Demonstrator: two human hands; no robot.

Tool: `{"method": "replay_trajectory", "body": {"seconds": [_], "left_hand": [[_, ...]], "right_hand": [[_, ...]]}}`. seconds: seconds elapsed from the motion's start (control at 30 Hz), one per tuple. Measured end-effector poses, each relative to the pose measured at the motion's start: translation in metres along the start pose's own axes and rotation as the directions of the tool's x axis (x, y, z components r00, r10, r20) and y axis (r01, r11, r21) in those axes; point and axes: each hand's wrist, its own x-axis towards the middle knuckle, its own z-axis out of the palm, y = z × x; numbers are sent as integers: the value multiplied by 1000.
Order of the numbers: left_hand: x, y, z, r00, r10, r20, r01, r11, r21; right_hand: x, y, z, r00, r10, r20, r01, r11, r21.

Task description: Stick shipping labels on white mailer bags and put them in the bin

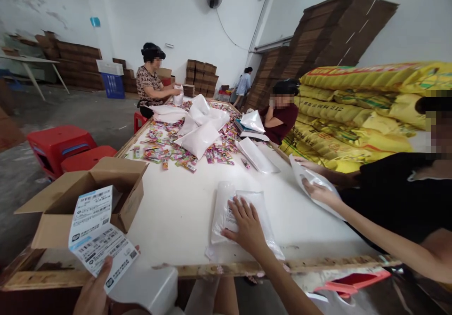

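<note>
My left hand (94, 284), low on the left, is closed on a folded strip of printed shipping labels (102, 249). The strip stands up in front of an open cardboard box (132, 197). My right hand (247, 225) lies with its fingers spread on white plastic mailing bags (266, 230) near the table's front edge. A printed label shows partly under its fingers. Beside my left hand is a smooth white object (151, 286) whose kind I cannot make out.
On the white table (169, 206) are filled white bags (199, 138) among many small colourful packets (164, 152). At the right, a co-worker's hands (319, 190) hold a white bag. Other people sit farther back. Red stools (61, 143) stand left; yellow sacks (328, 112) are stacked right.
</note>
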Motion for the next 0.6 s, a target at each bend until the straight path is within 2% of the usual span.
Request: {"method": "replay_trajectory", "body": {"seconds": [0.23, 0.4, 0.47, 0.5, 0.53, 0.6], "left_hand": [[2, -3, -5, 999, 11, 37, -11, 1000, -1], [-5, 1, -3, 996, -75, 48, 76, 997, -30], [-5, 2, -2, 995, -83, 64, 86, 995, -42], [-5, 2, -2, 994, -85, 69, 88, 995, -48], [-4, 1, -2, 994, -89, 64, 93, 994, -54], [-1, 0, -3, 995, -97, 33, 99, 994, -54]], "right_hand": [[21, -9, -14, 985, 125, 122, -130, 991, 33], [29, -15, -14, 981, 164, 105, -171, 983, 61], [21, -14, -13, 967, 250, 52, -254, 964, 85], [15, -13, -12, 943, 332, 9, -331, 938, 99], [8, -10, -12, 898, 438, -34, -431, 894, 117], [-8, -2, -12, 738, 673, -42, -659, 733, 170]]}}
